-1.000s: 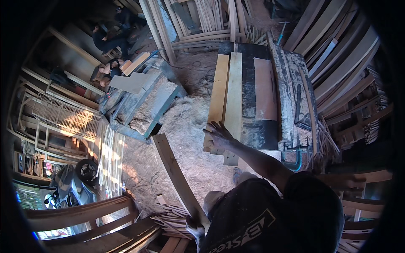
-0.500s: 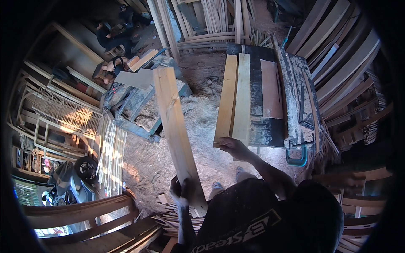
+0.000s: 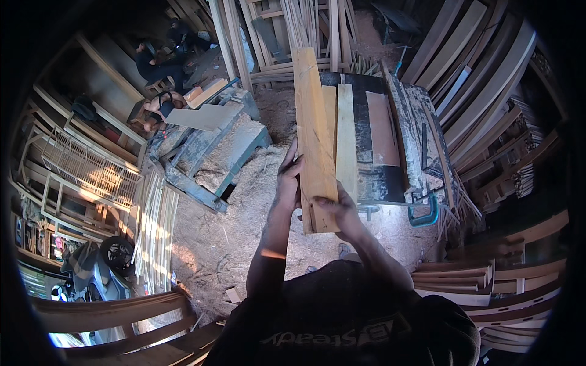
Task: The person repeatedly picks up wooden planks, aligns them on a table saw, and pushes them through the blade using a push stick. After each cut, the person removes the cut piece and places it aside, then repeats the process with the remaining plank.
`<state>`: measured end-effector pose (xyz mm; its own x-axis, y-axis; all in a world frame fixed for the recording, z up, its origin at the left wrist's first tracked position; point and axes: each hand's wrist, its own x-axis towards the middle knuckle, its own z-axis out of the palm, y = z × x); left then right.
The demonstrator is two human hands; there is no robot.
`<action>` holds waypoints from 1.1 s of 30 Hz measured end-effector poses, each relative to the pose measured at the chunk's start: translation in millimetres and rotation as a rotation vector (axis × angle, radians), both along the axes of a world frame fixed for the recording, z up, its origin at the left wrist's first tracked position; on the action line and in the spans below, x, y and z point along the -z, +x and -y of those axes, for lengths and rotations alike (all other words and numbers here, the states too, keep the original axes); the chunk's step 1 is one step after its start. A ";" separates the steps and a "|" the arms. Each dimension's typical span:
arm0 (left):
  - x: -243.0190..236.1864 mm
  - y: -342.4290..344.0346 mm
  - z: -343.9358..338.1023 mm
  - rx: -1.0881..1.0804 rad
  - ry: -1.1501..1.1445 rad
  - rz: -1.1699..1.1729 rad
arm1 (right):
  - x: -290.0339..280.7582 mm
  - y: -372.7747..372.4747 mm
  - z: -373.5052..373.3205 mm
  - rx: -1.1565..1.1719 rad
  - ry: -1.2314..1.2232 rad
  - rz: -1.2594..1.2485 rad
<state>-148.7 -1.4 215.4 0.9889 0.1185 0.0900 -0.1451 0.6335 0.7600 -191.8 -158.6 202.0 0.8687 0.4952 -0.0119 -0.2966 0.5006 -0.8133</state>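
Gripping the near right edge w/ the right hand (image 3: 343,215), thumb over the top face, a bit blurry tbh. Bracing the left edge w/ the left hand (image 3: 288,177), fingers stretched out along it; can't tell how far wrapped underneath. Holding btwn them one thick yellowish board (image 3: 314,140), near end low in view, far end pointing up & away. Looks raised, overlapping the orangey plank (image 3: 329,110) on the black worktable (image 3: 366,189), w/ the pale plank (image 3: 345,134) just to the right; can't tell re: contact.

Prob at the lift-and-steady step imo. For the next move, prob need a firm two-handed grip, a controlled far end & some care re: knocking the planks.

Further out: brown panel (image 3: 383,131) flat on the worktable, teal clamp (image 3: 434,210) at the near right corner, sawdust-covered machine (image 3: 238,143) off left, thin slats (image 3: 155,232) past that, plus two ppl (image 3: 155,64) way back, upper left.
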 end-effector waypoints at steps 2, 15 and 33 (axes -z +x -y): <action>-3.3 -9.8 0.6 0.090 -0.003 -0.093 | -11.0 0.7 9.0 -0.001 0.060 -0.076; -2.6 -38.1 -6.7 0.096 -0.118 -0.061 | -29.8 -43.5 25.4 -0.079 -0.052 0.069; -43.6 -63.4 -12.7 -0.432 0.401 0.185 | -20.1 -69.0 -10.3 -0.050 -0.768 0.492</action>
<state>-212.1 11.3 259.0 0.8226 0.4263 0.3763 -0.4772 0.1578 0.8645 -260.8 -148.4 222.1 0.8407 0.5414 0.0124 0.1654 -0.2350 -0.9578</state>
